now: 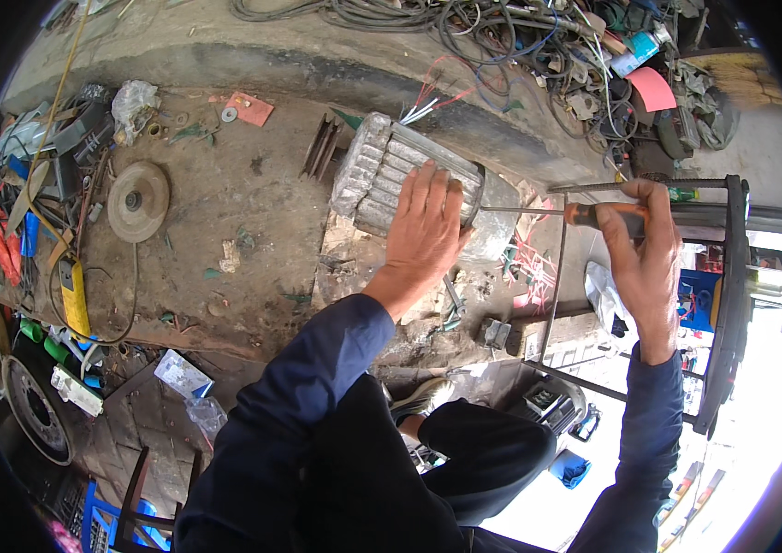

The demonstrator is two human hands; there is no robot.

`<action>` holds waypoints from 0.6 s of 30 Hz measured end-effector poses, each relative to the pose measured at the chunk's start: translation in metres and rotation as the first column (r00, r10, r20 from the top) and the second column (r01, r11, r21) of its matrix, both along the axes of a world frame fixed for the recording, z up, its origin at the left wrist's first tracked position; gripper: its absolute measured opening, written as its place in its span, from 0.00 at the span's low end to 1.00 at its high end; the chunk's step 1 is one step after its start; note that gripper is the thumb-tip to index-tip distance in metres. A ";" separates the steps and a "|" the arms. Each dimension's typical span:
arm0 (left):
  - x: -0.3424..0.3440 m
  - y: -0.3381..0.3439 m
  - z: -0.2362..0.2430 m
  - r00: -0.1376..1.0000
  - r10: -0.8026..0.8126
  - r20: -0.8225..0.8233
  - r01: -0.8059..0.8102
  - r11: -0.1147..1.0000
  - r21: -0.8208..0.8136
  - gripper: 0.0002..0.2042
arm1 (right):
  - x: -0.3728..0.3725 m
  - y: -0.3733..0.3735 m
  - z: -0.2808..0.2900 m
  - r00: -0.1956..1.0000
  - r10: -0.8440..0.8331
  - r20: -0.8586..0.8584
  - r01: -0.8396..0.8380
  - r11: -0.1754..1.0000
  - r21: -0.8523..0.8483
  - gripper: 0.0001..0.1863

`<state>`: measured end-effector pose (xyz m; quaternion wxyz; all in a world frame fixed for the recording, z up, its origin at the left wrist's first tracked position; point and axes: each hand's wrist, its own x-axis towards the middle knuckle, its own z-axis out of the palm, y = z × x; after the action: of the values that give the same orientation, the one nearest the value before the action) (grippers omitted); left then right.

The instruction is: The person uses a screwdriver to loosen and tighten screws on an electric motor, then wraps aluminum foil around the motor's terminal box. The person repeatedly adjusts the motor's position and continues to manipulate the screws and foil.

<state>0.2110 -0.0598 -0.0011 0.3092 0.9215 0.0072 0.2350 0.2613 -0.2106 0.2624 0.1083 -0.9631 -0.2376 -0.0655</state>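
A grey finned electric motor housing [387, 181] lies on its side on the dirty ground, with white and red wires out of its far end. My left hand [428, 217] rests on the fins, fingers stretched out and pressing on top. In my right hand [642, 263] is a screwdriver [585, 214] with an orange and black handle, fingers wrapped round it. Its long shaft points left, and the tip meets the right end of the motor. What the tip touches there is too small to make out.
At the left lie a round metal disc [139, 202] and a yellow tool [74, 297] with a cable. Tangled cables [465, 28] and scrap heap up at the back right. A dark metal frame [728, 304] stands beside my right arm. Red wires [531, 267] litter the ground near the motor.
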 end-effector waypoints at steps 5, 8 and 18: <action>0.001 0.000 0.000 1.000 -0.003 0.001 0.003 1.000 -0.008 0.37 | 0.007 -0.001 -0.001 0.989 0.126 0.080 -0.119 0.989 -0.085 0.20; 0.001 0.000 -0.001 1.000 -0.011 -0.004 0.011 1.000 -0.010 0.37 | 0.005 -0.001 -0.002 0.984 0.144 0.105 -0.142 0.990 -0.025 0.21; 0.000 0.000 -0.001 1.000 -0.011 -0.001 0.011 1.000 -0.009 0.37 | 0.002 0.002 0.001 0.986 0.164 0.022 -0.166 0.982 0.093 0.16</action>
<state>0.2111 -0.0599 -0.0024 0.3144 0.9203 0.0034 0.2327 0.2637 -0.2087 0.2631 0.1573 -0.9334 -0.3139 -0.0744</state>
